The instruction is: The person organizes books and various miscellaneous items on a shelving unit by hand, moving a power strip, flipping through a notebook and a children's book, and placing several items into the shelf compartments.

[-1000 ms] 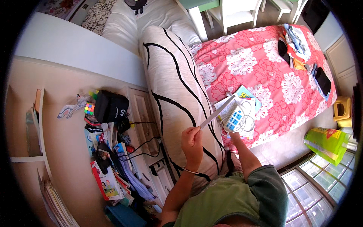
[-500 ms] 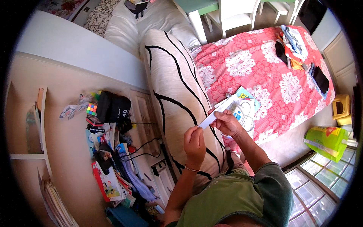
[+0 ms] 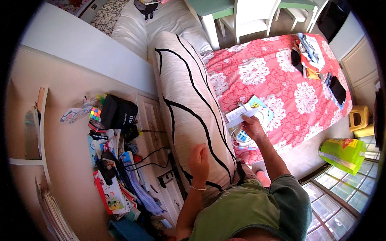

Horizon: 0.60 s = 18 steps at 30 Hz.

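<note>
My right hand point(image 3: 252, 127) is closed on a flat white strip point(image 3: 237, 116), like folded paper or card, pinched at its edge. It is held over the red floral bed cover, above a white power strip point(image 3: 242, 135) with blue sockets and a coiled white cord. A blue-and-yellow booklet point(image 3: 260, 105) lies beside these, partly covered. My left hand point(image 3: 198, 160) hovers over the cream-and-black padded sofa back point(image 3: 189, 112), fingers curled together with nothing showing in them; its palm is hidden.
Left of the sofa back, a cluttered heap holds a black bag point(image 3: 118, 113), a colour cube point(image 3: 95, 114), books point(image 3: 114, 197) and black cables. Clothes point(image 3: 311, 52) lie on the bed's far right. A green bag point(image 3: 341, 154) and yellow stool point(image 3: 360, 120) stand at right.
My left hand has let go of the white strip and drawn back toward me. My right hand has carried the strip to the right, over the power strip.
</note>
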Each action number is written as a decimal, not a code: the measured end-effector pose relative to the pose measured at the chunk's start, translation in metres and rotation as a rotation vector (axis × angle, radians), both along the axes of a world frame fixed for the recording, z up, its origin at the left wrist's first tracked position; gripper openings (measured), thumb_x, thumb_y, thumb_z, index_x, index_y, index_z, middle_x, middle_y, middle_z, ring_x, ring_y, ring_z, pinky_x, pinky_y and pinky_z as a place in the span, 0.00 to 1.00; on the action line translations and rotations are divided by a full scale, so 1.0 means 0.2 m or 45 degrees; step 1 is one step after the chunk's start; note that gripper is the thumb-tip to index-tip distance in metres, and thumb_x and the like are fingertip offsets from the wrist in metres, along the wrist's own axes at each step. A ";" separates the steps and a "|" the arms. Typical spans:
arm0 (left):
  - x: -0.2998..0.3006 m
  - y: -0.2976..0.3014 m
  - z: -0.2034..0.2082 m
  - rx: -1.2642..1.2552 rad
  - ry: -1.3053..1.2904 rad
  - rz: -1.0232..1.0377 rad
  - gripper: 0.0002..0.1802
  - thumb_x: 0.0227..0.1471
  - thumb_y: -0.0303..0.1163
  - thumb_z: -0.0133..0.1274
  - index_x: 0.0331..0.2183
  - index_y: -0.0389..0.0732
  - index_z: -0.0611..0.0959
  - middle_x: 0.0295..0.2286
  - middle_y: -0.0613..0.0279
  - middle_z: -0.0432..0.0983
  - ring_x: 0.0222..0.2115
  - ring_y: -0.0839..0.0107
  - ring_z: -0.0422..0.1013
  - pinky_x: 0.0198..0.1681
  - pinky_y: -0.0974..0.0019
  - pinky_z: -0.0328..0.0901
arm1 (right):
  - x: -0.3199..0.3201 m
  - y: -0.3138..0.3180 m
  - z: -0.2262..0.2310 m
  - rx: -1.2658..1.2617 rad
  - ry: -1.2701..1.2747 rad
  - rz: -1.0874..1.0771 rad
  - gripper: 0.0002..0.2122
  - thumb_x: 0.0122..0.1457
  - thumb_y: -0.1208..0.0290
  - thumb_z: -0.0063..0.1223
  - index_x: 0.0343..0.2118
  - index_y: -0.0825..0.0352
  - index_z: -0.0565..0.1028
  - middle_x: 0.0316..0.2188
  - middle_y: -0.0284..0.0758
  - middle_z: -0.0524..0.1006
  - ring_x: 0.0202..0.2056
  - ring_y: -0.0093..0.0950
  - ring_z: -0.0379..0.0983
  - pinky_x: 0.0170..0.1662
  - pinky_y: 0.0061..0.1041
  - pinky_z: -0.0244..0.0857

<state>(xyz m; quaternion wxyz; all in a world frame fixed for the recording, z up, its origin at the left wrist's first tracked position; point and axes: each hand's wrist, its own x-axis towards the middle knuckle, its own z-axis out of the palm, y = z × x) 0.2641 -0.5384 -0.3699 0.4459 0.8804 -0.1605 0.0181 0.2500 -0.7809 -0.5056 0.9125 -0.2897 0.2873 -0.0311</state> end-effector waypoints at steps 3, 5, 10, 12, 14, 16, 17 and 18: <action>-0.05 0.04 -0.03 -0.035 0.046 -0.004 0.04 0.49 0.23 0.49 0.29 0.34 0.77 0.24 0.60 0.72 0.24 0.71 0.70 0.29 0.70 0.65 | -0.11 -0.06 -0.16 -0.096 0.218 -0.007 0.09 0.54 0.69 0.51 0.35 0.67 0.69 0.26 0.32 0.72 0.24 0.23 0.68 0.25 0.21 0.65; -0.06 0.03 -0.05 -0.119 0.084 0.021 0.03 0.49 0.23 0.49 0.29 0.34 0.77 0.23 0.59 0.72 0.23 0.70 0.70 0.28 0.70 0.65 | -0.17 -0.09 -0.23 -0.100 0.297 -0.001 0.10 0.53 0.69 0.50 0.36 0.67 0.69 0.26 0.31 0.72 0.24 0.23 0.69 0.25 0.21 0.65; -0.12 0.09 -0.01 -0.191 0.165 0.129 0.05 0.49 0.23 0.48 0.30 0.34 0.77 0.24 0.58 0.73 0.24 0.67 0.70 0.29 0.68 0.64 | -0.29 -0.17 -0.65 -0.549 0.389 0.149 0.02 0.50 0.74 0.48 0.26 0.66 0.70 0.20 0.32 0.70 0.20 0.26 0.67 0.23 0.23 0.63; -0.10 0.09 0.02 -0.144 0.176 0.076 0.06 0.49 0.24 0.48 0.31 0.35 0.78 0.24 0.58 0.73 0.25 0.67 0.71 0.30 0.68 0.64 | -0.47 -0.34 -1.02 -2.112 0.347 0.522 0.02 0.49 0.77 0.46 0.22 0.66 0.70 0.17 0.33 0.69 0.19 0.27 0.66 0.22 0.24 0.62; -0.13 0.18 0.02 -0.019 0.058 0.117 0.07 0.51 0.26 0.48 0.33 0.35 0.78 0.27 0.56 0.74 0.26 0.69 0.73 0.30 0.70 0.67 | -0.49 -0.32 -0.89 -2.056 0.564 0.607 0.04 0.50 0.75 0.45 0.23 0.67 0.72 0.16 0.35 0.72 0.18 0.25 0.68 0.21 0.27 0.60; -0.13 0.22 0.02 -0.048 -0.053 0.075 0.09 0.51 0.27 0.48 0.35 0.34 0.77 0.29 0.55 0.75 0.26 0.68 0.73 0.29 0.68 0.67 | -0.65 -0.53 -1.09 -2.385 0.624 0.759 0.06 0.51 0.74 0.43 0.20 0.66 0.70 0.14 0.33 0.69 0.16 0.22 0.64 0.18 0.24 0.56; -0.15 0.25 0.02 -0.106 0.057 0.141 0.08 0.52 0.27 0.48 0.35 0.34 0.78 0.29 0.55 0.75 0.26 0.69 0.73 0.29 0.68 0.68 | -0.68 -0.57 -1.10 -2.371 0.630 0.762 0.06 0.51 0.73 0.44 0.20 0.65 0.69 0.13 0.32 0.67 0.16 0.21 0.63 0.17 0.22 0.57; -0.16 0.28 0.02 -0.115 0.032 0.186 0.08 0.52 0.27 0.48 0.35 0.34 0.78 0.29 0.55 0.75 0.26 0.68 0.73 0.29 0.69 0.68 | -0.72 -0.63 -1.12 -2.336 0.554 0.617 0.06 0.50 0.73 0.44 0.19 0.64 0.68 0.13 0.30 0.66 0.15 0.20 0.62 0.17 0.20 0.58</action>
